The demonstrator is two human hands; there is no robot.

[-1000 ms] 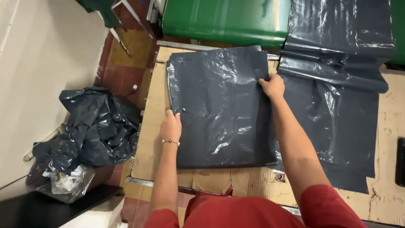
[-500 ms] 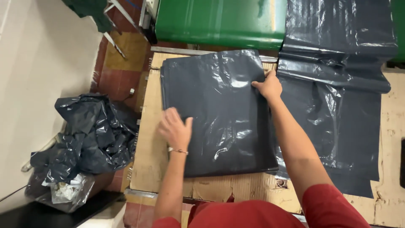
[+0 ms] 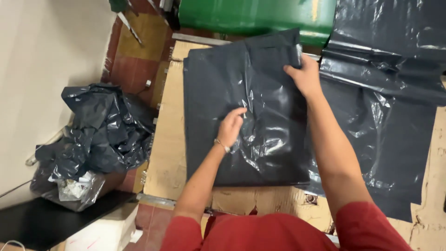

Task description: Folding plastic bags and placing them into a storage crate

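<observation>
Crumpled dark bag [image 3: 100,125] of scraps, floor left

A bare strip of the cardboard table top [image 3: 167,153] lies open to the left of the dark plastic sheet [image 3: 246,116]. Beyond the sheet, the green bin [image 3: 251,16] closes the far edge. On the right, more dark plastic sheeting [image 3: 390,107] covers the surface. A crumpled heap of bags [image 3: 97,130] fills the floor at the left.

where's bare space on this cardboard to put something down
Bare cardboard runs in a strip left of the dark bag, and along the near edge below it. The right side is crowded with overlapping black sheets.
</observation>
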